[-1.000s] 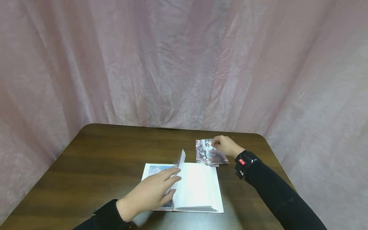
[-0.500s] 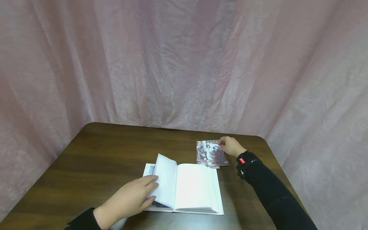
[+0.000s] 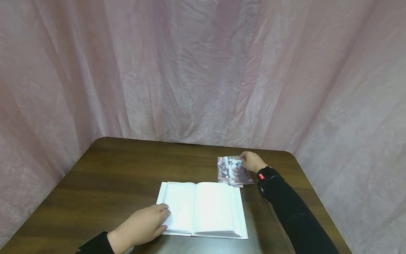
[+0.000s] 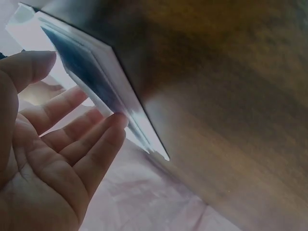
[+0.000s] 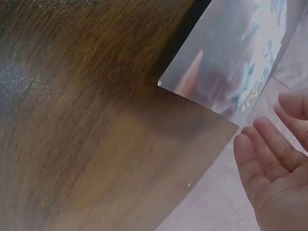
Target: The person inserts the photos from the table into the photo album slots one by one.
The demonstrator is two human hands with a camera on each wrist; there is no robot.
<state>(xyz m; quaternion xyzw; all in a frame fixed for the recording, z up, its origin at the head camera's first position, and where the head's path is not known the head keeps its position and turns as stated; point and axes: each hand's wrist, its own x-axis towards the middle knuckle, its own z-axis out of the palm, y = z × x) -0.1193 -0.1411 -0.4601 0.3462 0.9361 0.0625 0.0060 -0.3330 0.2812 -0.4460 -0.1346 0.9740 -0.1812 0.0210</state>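
Observation:
A photo album (image 3: 215, 208) lies spread on the table with two blank white pages showing. My left hand (image 3: 142, 224) rests at the left page's outer edge, fingers nearly straight; in the left wrist view its fingertips (image 4: 118, 122) are at the page edge, with a dark picture visible under the page. Beyond the album's top right corner lies a small stack of glossy photos (image 3: 234, 171), the top one showing a white furry animal with a crown. My right hand (image 3: 252, 161) is at that photo's upper right corner. In the right wrist view its thumb and fingers (image 5: 274, 144) stand apart beside the corner.
The brown wooden table (image 3: 133, 165) has rounded far corners. Behind it hangs a pink curtain (image 3: 190, 70). The photos lie close to the album's upper edge, towards the table's far right.
My left hand has moved left, turning an album page over until it lies flat on the left side. My right hand has stayed around the top photo's upper right corner.

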